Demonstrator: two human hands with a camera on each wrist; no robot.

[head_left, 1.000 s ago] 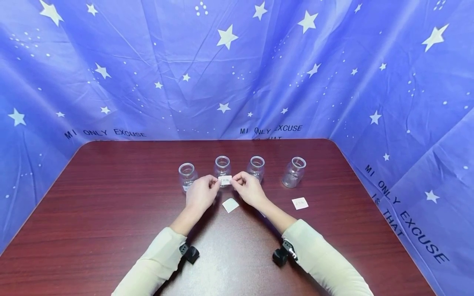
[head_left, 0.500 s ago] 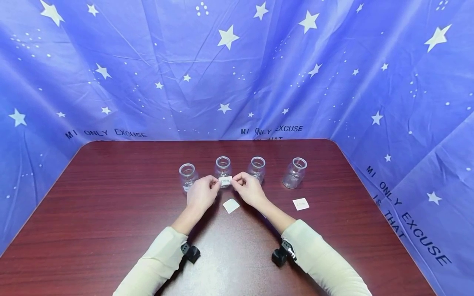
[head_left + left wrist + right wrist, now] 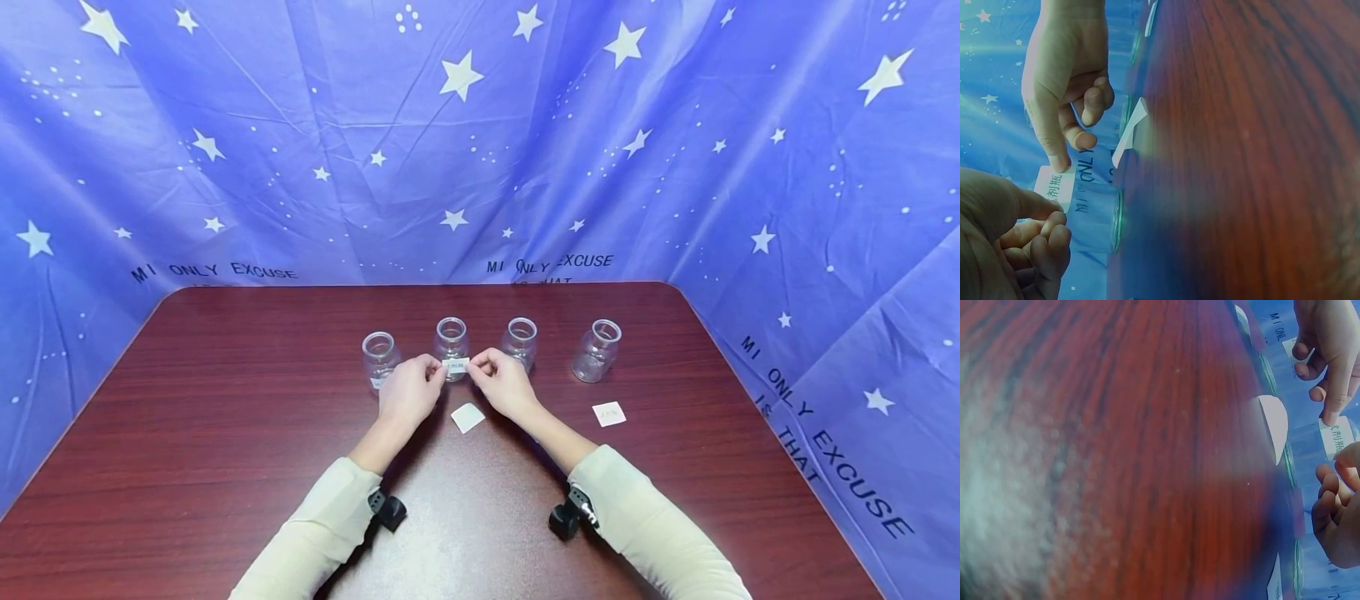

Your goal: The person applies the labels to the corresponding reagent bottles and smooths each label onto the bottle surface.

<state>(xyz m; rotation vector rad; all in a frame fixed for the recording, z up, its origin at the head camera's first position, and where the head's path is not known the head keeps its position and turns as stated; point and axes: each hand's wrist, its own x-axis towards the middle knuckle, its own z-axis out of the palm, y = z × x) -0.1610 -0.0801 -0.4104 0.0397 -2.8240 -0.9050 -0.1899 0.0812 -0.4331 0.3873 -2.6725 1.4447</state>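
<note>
Between my hands is a small white label [image 3: 455, 366] with handwriting, in front of a clear glass jar [image 3: 452, 336]. My left hand [image 3: 408, 390] pinches the label's left end with thumb and fingertips. At its right end, my right hand [image 3: 505, 386] pinches it too, other fingers loosely curled. The left wrist view shows the writing on the label [image 3: 1054, 189] and a thumb at each end. Whether its back touches the glass I cannot tell. Left of it, another glass jar [image 3: 379, 357], partly behind my left hand, bears a white label [image 3: 1298, 355].
Two more glass jars stand to the right, one [image 3: 520, 336] partly behind my right hand, the other [image 3: 596, 354] farther right. A white paper piece [image 3: 468, 417] lies between my forearms; a written label [image 3: 609, 413] lies at right. A blue star-print curtain [image 3: 337, 150] surrounds the table [image 3: 225, 433].
The label between my hands has tilted slightly and looks flatter from above. Both hands stay in nearly the same place; jars and loose papers have not moved.
</note>
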